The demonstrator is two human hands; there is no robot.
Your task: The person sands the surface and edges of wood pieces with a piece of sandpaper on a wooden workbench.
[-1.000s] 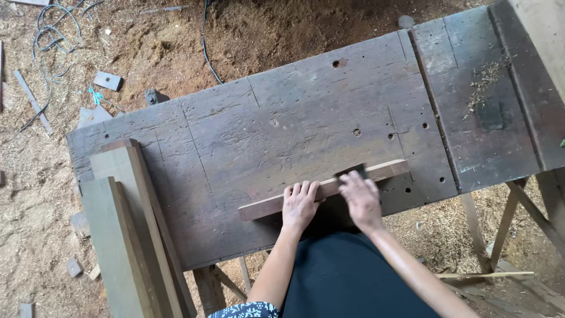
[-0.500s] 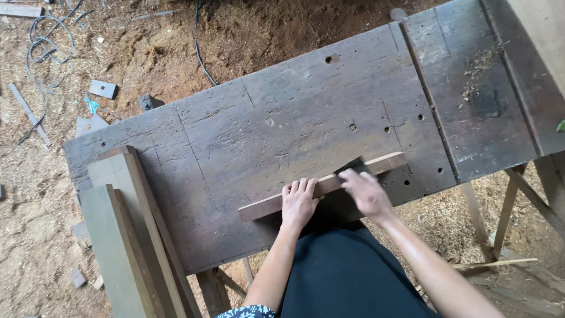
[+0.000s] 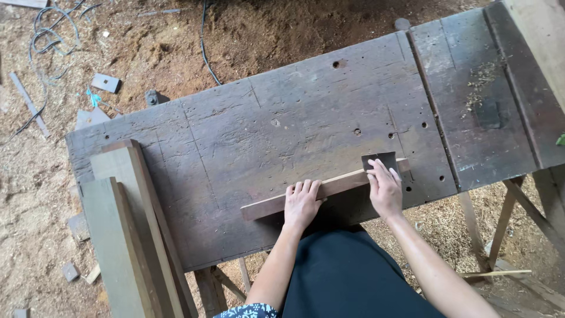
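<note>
The right hand (image 3: 385, 191) lies flat, fingers spread, pressing a small dark square sheet, likely sandpaper (image 3: 379, 161), onto the right end of a long narrow pale wooden strip (image 3: 329, 187); half a second ago it sat slightly further left, so it has slid outward along the strip. The left hand (image 3: 302, 204) stays put, palm down, fingers together, pinning the strip's middle. The strip lies slanted near the front edge of the dark, weathered plank workbench (image 3: 247, 135). Grey-green boards (image 3: 126, 235) lean at the bench's left end, over the sawdust-covered floor (image 3: 35, 188).
</note>
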